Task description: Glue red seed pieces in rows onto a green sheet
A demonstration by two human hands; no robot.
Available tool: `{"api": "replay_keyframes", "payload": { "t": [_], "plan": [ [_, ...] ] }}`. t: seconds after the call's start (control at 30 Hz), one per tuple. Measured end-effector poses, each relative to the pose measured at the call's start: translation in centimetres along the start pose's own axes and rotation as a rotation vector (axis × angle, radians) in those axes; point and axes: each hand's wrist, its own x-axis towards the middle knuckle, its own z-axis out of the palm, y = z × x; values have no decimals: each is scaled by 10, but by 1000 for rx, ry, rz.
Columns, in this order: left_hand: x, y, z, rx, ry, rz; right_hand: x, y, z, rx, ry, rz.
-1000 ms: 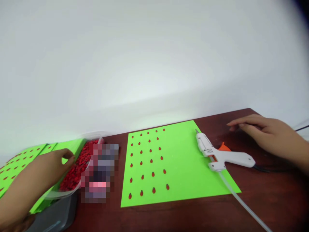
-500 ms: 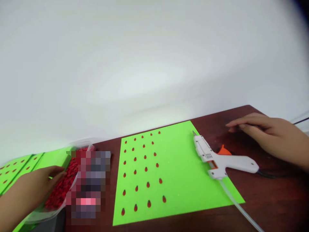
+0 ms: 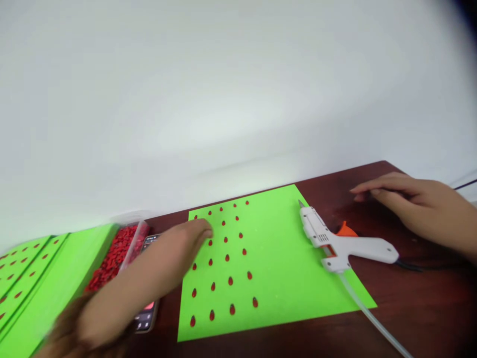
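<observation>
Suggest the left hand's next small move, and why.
Probably move the left hand rightward, to the spot below the top row's last red piece: that row shows five, lower rows at most four, and the hand is over the left side of the green sheet.

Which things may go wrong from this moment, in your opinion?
The glue gun lies partly on the green sheet; if its nozzle is hot, dripping glue might mark the sheet.

The left hand is close to the red pieces on the sheet; it might knock any loose ones.
</observation>
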Motion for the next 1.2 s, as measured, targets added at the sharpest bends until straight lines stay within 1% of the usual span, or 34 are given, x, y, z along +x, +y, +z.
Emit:
{"api": "replay_keyframes", "payload": {
  "t": [0.03,0.1,0.17,0.23,0.33,0.43,0.53,0.67,0.73,0.8,0.87,0.93,1.03,1.1,1.2],
  "plan": [
    [11,13,10,-37,-28,48,0,-1,0,7,2,-1],
    [31,28,26,-101,-11,115,0,-2,0,17,6,0],
    [44,31,33,-140,45,112,0,-2,0,23,4,6],
    [52,32,36,-154,82,62,0,-2,0,25,1,11],
    [55,33,35,-165,157,17,1,-2,1,31,7,8],
    [52,34,37,-190,238,25,1,-3,1,39,14,-16],
    [51,36,43,-211,266,42,2,-4,1,44,16,-28],
    [53,39,52,-198,267,62,1,-5,1,41,18,-23],
    [54,40,50,-203,292,56,1,-5,1,36,22,-19],
    [54,39,44,-200,320,36,1,-5,1,31,25,-9],
    [51,38,37,-159,284,42,1,-5,1,25,17,-1],
    [47,39,34,-77,181,85,2,-5,1,20,9,-1],
    [41,47,36,44,60,160,2,-7,0,16,7,1],
    [39,54,41,89,34,194,2,-8,0,21,5,3],
    [40,61,46,117,32,209,2,-9,-1,39,4,-6]
  ]
}}
